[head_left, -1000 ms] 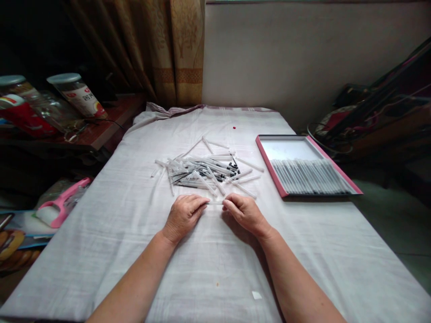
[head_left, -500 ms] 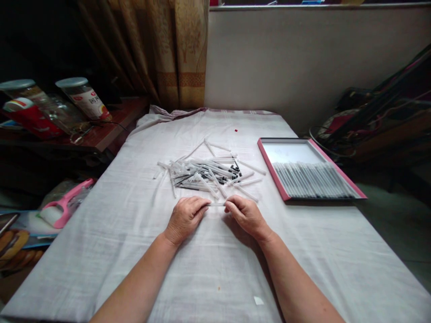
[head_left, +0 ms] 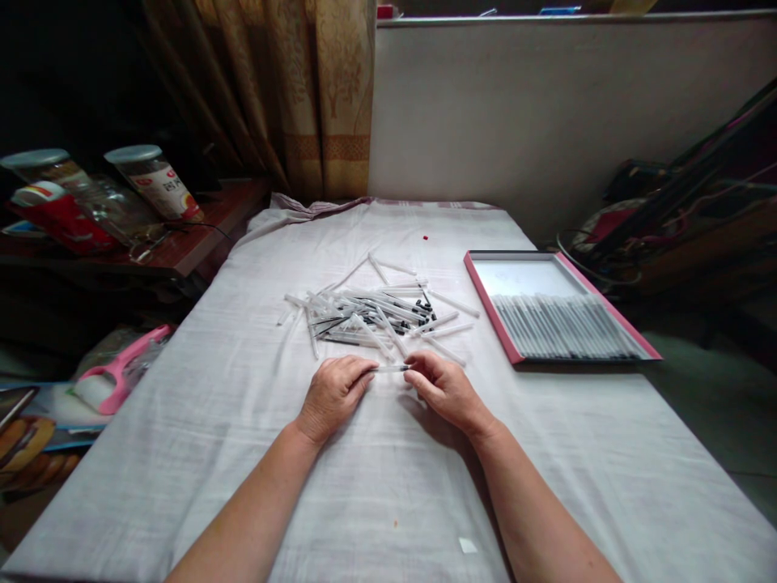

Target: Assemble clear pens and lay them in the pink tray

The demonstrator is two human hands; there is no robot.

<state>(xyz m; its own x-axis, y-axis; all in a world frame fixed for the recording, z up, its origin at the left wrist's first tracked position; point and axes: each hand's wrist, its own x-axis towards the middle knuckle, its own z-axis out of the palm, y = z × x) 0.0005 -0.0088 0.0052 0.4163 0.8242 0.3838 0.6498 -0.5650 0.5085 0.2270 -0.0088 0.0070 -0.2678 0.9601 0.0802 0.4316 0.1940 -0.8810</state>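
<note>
A slim clear pen point(head_left: 388, 369) with a black right end lies level between my two hands, just over the cloth. My left hand point(head_left: 340, 390) is closed round its left part, so that end is hidden. At the black end, the thumb and fingertips of my right hand point(head_left: 443, 389) meet in a loose pinch, with a gap between the curled fingers. Just beyond my hands spreads a loose pile of clear pen barrels point(head_left: 364, 316), mixed with dark refills and small black pieces point(head_left: 425, 306).
Right of the pile, a pink-edged shallow box point(head_left: 513, 344) holds a row of pens point(head_left: 564, 328). A small red piece point(head_left: 426, 238) and a white scrap point(head_left: 467, 546) lie on the white cloth point(head_left: 243, 486). Jars point(head_left: 154, 186) and pink-handled scissors point(head_left: 118, 368) are at left.
The fingers of my right hand have opened slightly and drawn back, so the pen's black end now shows. My left hand holds its place.
</note>
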